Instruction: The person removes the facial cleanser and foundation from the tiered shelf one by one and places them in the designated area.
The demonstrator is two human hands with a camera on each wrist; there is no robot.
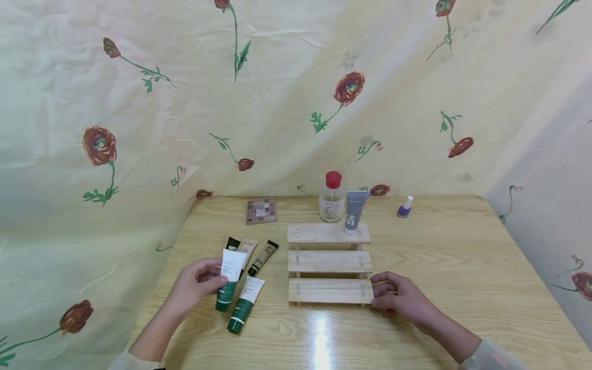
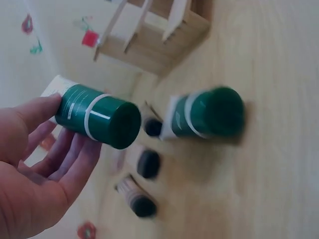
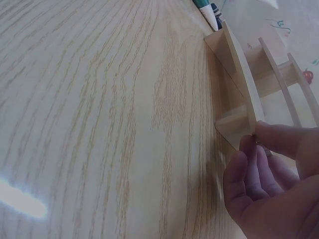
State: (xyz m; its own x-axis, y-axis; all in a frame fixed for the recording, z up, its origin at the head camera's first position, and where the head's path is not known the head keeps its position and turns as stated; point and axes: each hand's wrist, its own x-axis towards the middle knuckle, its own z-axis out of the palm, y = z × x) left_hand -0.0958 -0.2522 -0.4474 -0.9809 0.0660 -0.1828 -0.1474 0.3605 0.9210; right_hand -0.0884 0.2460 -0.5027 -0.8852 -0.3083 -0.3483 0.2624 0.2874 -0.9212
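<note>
My left hand [image 1: 199, 285] grips a green-and-white squeeze tube [image 1: 226, 295], thumb on one side and fingers on the other, lifted with its green cap downward. A second, similar green-and-white tube [image 1: 240, 311] lies on the table just right of it. In the middle stands a three-step wooden rack [image 1: 330, 291]. At the right end of its lowest step, my right hand [image 1: 402, 298] pinches the board's corner between thumb and curled fingers, as the right wrist view shows at the board end [image 3: 251, 107]. A grey tube [image 1: 355, 210] stands cap-down on the top step.
Behind the rack is a clear bottle [image 1: 331, 203] with a red cap. A palette [image 1: 261, 210] lies at the back left, and purple nail polish [image 1: 404, 207] stands at the back right. Small tubes, including a black-and-gold one [image 1: 263, 258], lie beyond my left hand. Flowered cloth [image 1: 277, 103] hangs behind the table.
</note>
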